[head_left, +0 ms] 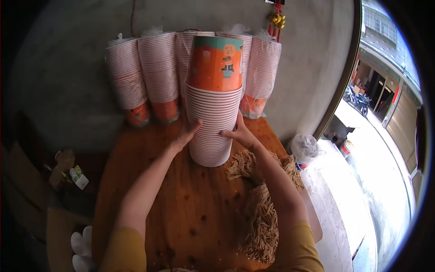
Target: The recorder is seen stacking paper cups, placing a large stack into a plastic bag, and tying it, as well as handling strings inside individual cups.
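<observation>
A tall stack of orange paper buckets (215, 106) with white rims and a green band stands upright, bottoms up, over the middle of the wooden table (181, 204). Around its left side wraps my left hand (186, 135), the thumb across the rims. My right hand (241, 133) grips the opposite side at about the same height, its thumb on the front. Most of the fingers go out of sight behind the stack. Whether its lower end rests on the table I cannot tell.
Behind it, several plastic-wrapped bucket stacks (158, 68) line the grey wall. Tan stringy yarn bundles (262, 222) lie on the table's right side, partly under my right forearm. A plastic-lined bin (304, 148) stands off the right edge, near the bright doorway. White slippers (82, 242) are low left.
</observation>
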Demonstrator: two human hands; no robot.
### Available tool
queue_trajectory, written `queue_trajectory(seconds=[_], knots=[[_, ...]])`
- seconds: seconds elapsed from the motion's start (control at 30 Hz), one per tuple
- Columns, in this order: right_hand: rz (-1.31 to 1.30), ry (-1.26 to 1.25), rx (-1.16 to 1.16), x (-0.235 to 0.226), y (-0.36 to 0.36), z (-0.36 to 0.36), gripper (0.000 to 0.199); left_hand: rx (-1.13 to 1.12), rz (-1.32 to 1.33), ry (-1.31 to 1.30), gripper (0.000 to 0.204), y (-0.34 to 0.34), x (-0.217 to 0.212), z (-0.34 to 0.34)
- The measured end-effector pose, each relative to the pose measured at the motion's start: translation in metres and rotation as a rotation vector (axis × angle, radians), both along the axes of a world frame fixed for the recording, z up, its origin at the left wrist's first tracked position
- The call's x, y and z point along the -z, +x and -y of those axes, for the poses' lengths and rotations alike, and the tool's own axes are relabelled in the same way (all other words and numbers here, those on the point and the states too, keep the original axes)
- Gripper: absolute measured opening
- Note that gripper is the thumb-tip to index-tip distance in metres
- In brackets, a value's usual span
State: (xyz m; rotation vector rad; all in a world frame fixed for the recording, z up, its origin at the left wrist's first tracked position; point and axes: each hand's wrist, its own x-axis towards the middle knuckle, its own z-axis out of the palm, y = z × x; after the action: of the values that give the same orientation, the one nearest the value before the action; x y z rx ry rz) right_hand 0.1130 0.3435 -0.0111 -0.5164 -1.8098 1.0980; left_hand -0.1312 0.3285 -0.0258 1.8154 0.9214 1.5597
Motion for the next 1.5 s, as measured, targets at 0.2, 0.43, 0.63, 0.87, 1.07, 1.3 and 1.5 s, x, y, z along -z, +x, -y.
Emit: queue_trajectory(seconds=[0.2, 0.43, 0.63, 0.87, 1.07, 1.3, 1.5], knots=[[-0.045, -0.025, -0.008, -0.012, 0.005, 0.003, 0.121, -0.006, -0.084, 0.14, 0.119, 0.003, -0.013, -0.015], [0.01, 0.083, 0.046, -0.051, 0.011, -0.007, 0.125, -0.031, -0.137, 0.215, 0.113, 0.008, -0.056, -0.014], [0.018, 0.264, 0.057, -0.121, -0.005, 0.002, 0.114, -0.132, -0.08, 0.309, 0.107, -0.005, -0.119, -0.006], [0.067, 0.371, 0.051, -0.172, -0.021, 0.075, 0.102, -0.031, 0.0, 0.371, 0.086, -0.011, -0.175, 0.084], [0.102, 0.281, 0.026, -0.103, -0.041, 0.171, 0.116, -0.121, -0.148, 0.064, 0.105, -0.049, -0.109, 0.202], [0.168, 0.001, -0.092, 0.064, -0.04, 0.193, 0.129, 0.054, -0.159, -0.345, 0.119, -0.047, 0.042, 0.256], [0.318, -0.042, 0.05, 0.081, -0.014, 0.205, 0.126, -0.016, -0.255, -0.155, 0.117, -0.032, 0.098, 0.226]])
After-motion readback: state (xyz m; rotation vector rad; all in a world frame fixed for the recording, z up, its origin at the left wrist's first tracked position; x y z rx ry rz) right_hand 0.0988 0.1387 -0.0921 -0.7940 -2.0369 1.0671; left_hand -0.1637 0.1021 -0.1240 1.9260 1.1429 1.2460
